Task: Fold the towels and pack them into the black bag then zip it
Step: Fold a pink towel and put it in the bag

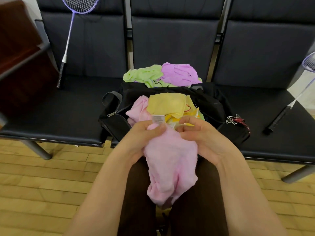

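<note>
both hands hold a pale pink towel over the person's lap, in front of the bench. left hand pinches the towel's top edge, thumb over fabric next to a white care label. right hand has fingers curled in against the towel's upper right edge, palm against its side; gripping it. the rest of the towel hangs bunched down between the knees, not folded flat.

black bag sits on the middle seat of the dark bench, just beyond the hands, zip open, zip pull at its left end. inside: a folded yellow towel on top, another pink towel to its left, printed yellow cloth under and right. key ring with red tag on the bag's right end.

far side of the bag, on the seat: crumpled green towel on the left and purple towel on the right, touching each other.

purple badminton racket leans on the left seat back; second racket lies on the right seat. wooden floor below.
</note>
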### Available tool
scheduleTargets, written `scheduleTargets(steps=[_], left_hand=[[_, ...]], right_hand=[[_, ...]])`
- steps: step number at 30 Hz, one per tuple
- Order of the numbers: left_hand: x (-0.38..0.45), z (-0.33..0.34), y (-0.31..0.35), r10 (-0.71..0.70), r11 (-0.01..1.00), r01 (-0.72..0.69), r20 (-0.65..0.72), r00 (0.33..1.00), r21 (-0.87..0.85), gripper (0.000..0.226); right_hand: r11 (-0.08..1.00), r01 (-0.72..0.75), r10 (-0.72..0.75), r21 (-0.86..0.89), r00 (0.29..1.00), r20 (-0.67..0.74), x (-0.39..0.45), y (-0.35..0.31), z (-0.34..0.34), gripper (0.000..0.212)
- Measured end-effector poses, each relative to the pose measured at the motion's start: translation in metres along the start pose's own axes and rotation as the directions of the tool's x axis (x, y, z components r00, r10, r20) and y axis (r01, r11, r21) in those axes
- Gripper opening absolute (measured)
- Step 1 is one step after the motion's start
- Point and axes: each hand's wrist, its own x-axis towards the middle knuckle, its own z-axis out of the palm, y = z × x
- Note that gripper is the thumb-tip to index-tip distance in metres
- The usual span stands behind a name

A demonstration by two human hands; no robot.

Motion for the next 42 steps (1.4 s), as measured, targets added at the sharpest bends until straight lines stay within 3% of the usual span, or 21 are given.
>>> scheduleTargets(steps=[2, 4, 7, 10, 14, 17, 25, 26, 29, 31, 36, 40, 42], left_hand=[[-0.005, -0.012, 0.003, 0.008, 0.996, -0.01, -0.021, 1.0, -0.087, 0.011], [-0.01, -0.025, 0.006, 0.024, 0.995, -0.03, -0.058, 0.998, -0.098, 0.01], [-0.01, -0.038, 0.004, 0.068, 0.996, -0.059, -0.145, 0.987, 0.07, 0.012], [-0.009, -0.026, 0.002, 0.126, 0.957, -0.099, -0.083, 0.989, 0.274, 0.022], [-0.01, -0.002, -0.005, 0.084, 0.95, -0.104, 0.08, 0.993, 0.294, 0.017], [-0.007, 0.0, -0.007, 0.135, 0.903, -0.146, 0.057, 0.989, 0.405, 0.009], [-0.006, -0.021, -0.011, 0.149, 0.911, -0.123, -0.035, 0.988, 0.394, 0.039], [-0.006, -0.022, -0.011, 0.154, 0.902, -0.133, -0.019, 0.988, 0.411, 0.036], [-0.007, -0.01, -0.01, 0.14, 0.885, -0.176, 0.114, 0.984, 0.431, 0.017], [-0.006, 0.002, -0.012, 0.141, 0.851, -0.209, 0.174, 0.975, 0.482, 0.022], [-0.004, 0.008, -0.012, 0.166, 0.831, -0.172, 0.058, 0.984, 0.529, 0.023], [-0.002, -0.008, -0.017, 0.127, 0.928, -0.078, -0.113, 0.985, 0.364, 0.027], [0.001, -0.013, -0.019, 0.109, 0.943, -0.056, -0.144, 0.984, 0.329, 0.02]], right_hand=[[0.967, -0.173, 0.179, -0.187, 0.984, 0.018, -0.004, 0.001, -0.012, 0.038], [0.907, -0.257, 0.292, -0.332, 0.954, 0.059, -0.009, 0.002, -0.019, 0.035], [0.944, -0.215, 0.225, -0.249, 0.974, 0.013, -0.01, 0.0, -0.018, 0.014], [0.953, -0.172, 0.166, -0.251, 0.985, -0.045, 0.0, -0.002, -0.002, 0.039], [0.928, -0.156, 0.147, -0.337, 0.988, -0.052, 0.011, -0.005, 0.024, 0.017], [0.902, -0.154, 0.115, -0.403, 0.986, -0.119, 0.016, -0.004, 0.031, 0.017], [0.915, -0.21, 0.186, -0.345, 0.977, -0.102, -0.001, 0.009, -0.001, 0.016], [0.923, -0.199, 0.17, -0.33, 0.979, -0.115, -0.002, 0.008, -0.005, 0.009], [0.928, -0.17, 0.141, -0.331, 0.984, -0.108, 0.004, 0.0, 0.004, 0.019], [0.915, -0.156, 0.115, -0.373, 0.985, -0.129, 0.01, 0.0, 0.014, 0.017], [0.926, -0.166, 0.095, -0.338, 0.972, -0.216, 0.012, 0.011, 0.012, 0.046], [0.88, -0.28, 0.226, -0.383, 0.957, -0.18, -0.009, 0.015, -0.007, 0.063], [0.904, -0.269, 0.21, -0.331, 0.956, -0.205, -0.015, 0.016, -0.019, 0.052]])
